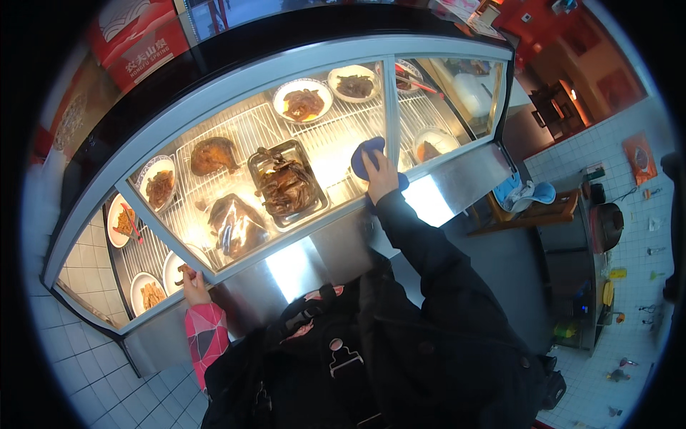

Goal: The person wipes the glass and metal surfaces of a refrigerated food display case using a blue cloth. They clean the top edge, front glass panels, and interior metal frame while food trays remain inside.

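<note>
A lit glass display cabinet with a pale metal frame (397, 115) stands before me. My right hand (383, 176) presses a folded dark blue cloth (366, 155) against the front glass, close to the right upright. At the lower left corner of the front pane, my left hand (196, 289) has its fingers curled at the frame's bottom edge. Behind the glass, a metal tray (321, 201) holds dark cooked meat (289, 185). Dark roasted pieces (213, 155) and a shiny plastic-wrapped piece (236, 225) sit on the wire rack (246, 126).
Bowls of sliced dark food (304, 103) and plates of food (151, 295) stand inside the cabinet. Red-handled tongs (420, 86) lie near the back right. A steel ledge (343, 252) runs below the glass. To the right are a wooden chair (546, 214) and a wok (608, 228).
</note>
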{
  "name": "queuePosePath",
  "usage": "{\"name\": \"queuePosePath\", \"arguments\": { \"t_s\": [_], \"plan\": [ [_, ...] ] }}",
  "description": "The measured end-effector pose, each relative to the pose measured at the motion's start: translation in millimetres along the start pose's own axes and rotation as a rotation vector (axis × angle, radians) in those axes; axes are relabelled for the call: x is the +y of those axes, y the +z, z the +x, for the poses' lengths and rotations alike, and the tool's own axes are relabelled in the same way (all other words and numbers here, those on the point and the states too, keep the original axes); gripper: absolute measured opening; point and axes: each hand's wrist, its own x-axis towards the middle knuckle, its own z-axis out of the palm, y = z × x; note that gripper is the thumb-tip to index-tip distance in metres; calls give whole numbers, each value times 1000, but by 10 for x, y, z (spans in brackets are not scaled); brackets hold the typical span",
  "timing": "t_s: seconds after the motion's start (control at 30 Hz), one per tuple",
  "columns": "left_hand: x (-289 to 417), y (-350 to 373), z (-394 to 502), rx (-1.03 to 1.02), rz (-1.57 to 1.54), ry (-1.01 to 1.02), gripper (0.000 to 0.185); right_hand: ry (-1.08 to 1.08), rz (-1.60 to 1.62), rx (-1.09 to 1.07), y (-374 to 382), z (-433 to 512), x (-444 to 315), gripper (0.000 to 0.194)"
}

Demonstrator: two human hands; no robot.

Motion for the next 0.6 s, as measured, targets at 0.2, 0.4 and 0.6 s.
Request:
{"name": "queuePosePath", "arguments": {
  "t_s": [0.2,0.4,0.6],
  "plan": [
    [41,-62,43,-73,148,29,20,-30,-62,-153,-78,-510,18,49],
    [97,-41,32,-54,142,29,19,19,-73,-139,-39,-512,-3,49],
    [41,-74,73,-91,244,-11,22,19,-2,-181,-82,-310,72,52]
  ]
}}
